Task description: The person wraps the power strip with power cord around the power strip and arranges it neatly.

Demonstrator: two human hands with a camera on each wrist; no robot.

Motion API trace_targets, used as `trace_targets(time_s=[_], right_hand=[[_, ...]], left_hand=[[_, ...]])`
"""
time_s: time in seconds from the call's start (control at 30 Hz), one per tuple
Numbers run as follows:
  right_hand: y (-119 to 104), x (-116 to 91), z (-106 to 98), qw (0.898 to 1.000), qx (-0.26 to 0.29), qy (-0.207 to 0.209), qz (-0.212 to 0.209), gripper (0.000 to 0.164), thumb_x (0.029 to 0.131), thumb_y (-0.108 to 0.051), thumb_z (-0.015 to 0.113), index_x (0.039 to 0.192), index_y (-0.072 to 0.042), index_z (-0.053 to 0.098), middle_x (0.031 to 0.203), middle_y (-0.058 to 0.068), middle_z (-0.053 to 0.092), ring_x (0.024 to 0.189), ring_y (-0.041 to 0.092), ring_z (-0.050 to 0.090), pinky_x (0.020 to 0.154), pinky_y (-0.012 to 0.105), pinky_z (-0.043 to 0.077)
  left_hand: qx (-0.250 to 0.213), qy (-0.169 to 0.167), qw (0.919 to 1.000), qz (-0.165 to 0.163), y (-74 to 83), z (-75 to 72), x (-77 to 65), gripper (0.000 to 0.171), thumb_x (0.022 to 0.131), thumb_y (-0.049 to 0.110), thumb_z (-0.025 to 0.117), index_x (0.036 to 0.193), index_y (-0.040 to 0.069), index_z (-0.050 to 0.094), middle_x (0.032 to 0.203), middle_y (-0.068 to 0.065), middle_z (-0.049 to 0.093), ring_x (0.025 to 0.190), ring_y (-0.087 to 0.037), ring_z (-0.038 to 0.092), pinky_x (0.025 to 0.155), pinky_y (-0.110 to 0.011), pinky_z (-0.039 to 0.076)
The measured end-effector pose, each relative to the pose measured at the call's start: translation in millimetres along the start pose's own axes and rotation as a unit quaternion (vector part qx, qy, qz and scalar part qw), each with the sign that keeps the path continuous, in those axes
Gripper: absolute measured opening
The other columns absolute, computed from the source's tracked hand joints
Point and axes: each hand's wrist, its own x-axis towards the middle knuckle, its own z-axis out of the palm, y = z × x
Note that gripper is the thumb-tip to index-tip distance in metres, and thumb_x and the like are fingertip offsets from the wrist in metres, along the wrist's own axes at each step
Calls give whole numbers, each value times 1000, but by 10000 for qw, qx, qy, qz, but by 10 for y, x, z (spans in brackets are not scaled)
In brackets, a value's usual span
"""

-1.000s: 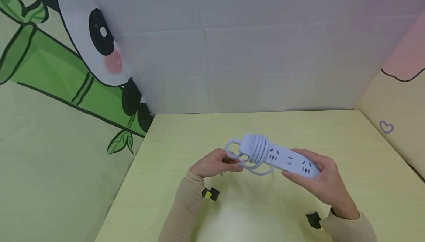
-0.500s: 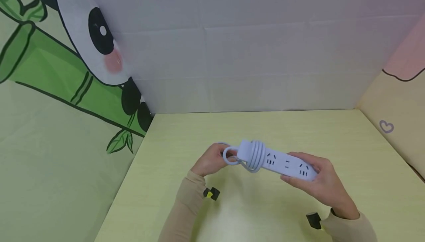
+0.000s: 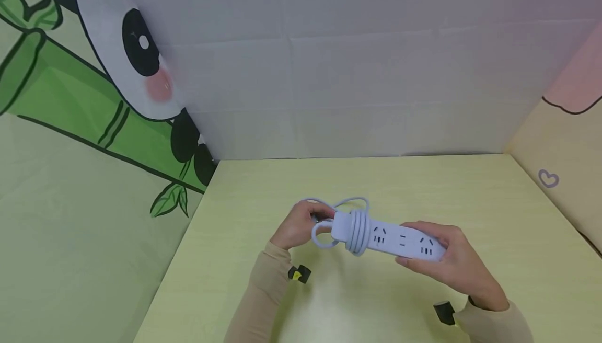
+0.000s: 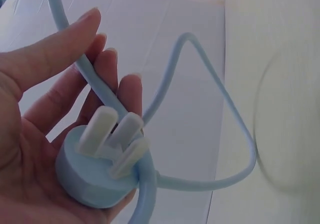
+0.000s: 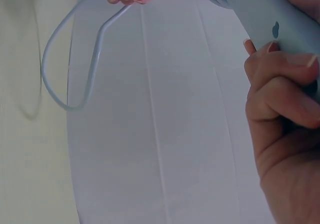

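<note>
A white power strip (image 3: 400, 239) is held above the table, its far left end wrapped with several turns of its own cord (image 3: 358, 233). My right hand (image 3: 444, 251) grips the strip's right end, thumb on the near side, fingers curled round the back. At the left, my left hand (image 3: 301, 225) holds the cord close to the wrapped end. In the left wrist view the plug (image 4: 102, 169) sits in that palm with its prongs outward, and the cord (image 4: 95, 81) runs between thumb and curled fingers. A loose cord loop (image 4: 245, 134) hangs beyond the hand.
The pale yellow table (image 3: 376, 306) lies below both hands. A grey-white panel (image 3: 352, 81) stands at its back edge. Printed walls flank it, with a panda and bamboo (image 3: 108, 102) on the left and a heart (image 3: 548, 178) on the right.
The strip has tilted down at its wrapped end and come slightly lower. The loose cord loop has swung from the near side to the far side of the strip.
</note>
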Motion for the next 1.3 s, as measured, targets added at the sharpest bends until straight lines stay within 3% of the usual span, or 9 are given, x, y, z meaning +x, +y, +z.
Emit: trace_targets(time_s=[0.2, 0.47, 0.67, 0.8, 1.03, 1.13, 1.3], right_hand=[[17, 9, -9, 9988, 252, -370, -195, 45, 78, -6, 87, 119, -14, 71, 109, -5, 74, 82, 12, 66, 65, 27, 56], [44, 17, 31, 9961, 381, -724, -318, 43, 79, -8, 87, 118, -16, 71, 105, -2, 75, 79, 12, 67, 62, 28, 55], [44, 29, 41, 9937, 304, -915, -564, 44, 78, -9, 88, 118, -16, 71, 104, -2, 75, 78, 10, 67, 63, 27, 55], [37, 40, 32, 9919, 115, -1028, -739, 43, 78, -10, 88, 118, -15, 71, 102, -3, 75, 78, 8, 65, 63, 25, 54], [7, 66, 56, 9898, -204, -1340, -439, 39, 81, -18, 87, 117, -22, 71, 102, -9, 73, 81, 7, 65, 68, 24, 54], [-20, 87, 81, 9863, -433, -1564, -287, 37, 83, -22, 85, 117, -25, 70, 105, -11, 72, 85, 6, 64, 72, 24, 55], [-45, 103, 128, 9820, -803, -1658, -412, 37, 83, -18, 85, 116, -27, 71, 104, -15, 71, 85, 3, 63, 72, 23, 55]], left_hand=[[122, 75, 9999, 26, 30, -10, -14, 13, 86, 8, 79, 100, 9, 79, 102, -7, 75, 92, -21, 68, 84, -29, 55], [555, 189, 9983, 23, 52, 14, -17, 11, 84, 10, 81, 93, 15, 80, 94, 3, 76, 88, -9, 67, 81, -28, 57], [902, 413, 9942, 410, 141, 1, -55, 12, 80, 12, 85, 90, 17, 81, 89, 7, 76, 87, -12, 68, 81, -37, 58], [1123, 521, 9907, 571, 202, -5, -75, 14, 78, 15, 87, 89, 20, 81, 86, 9, 76, 84, -11, 68, 78, -34, 57], [1225, 534, 9900, 462, 246, 22, -89, 15, 77, 12, 88, 89, 15, 81, 83, 5, 75, 80, -12, 69, 77, -36, 59], [1461, 554, 9859, 596, 277, 37, -104, 14, 76, 11, 88, 88, 14, 81, 83, 3, 75, 78, -13, 69, 75, -32, 58], [2244, 682, 9688, 807, 324, 55, -129, 15, 74, 15, 90, 86, 18, 81, 82, 7, 76, 76, -8, 66, 73, -20, 50]])
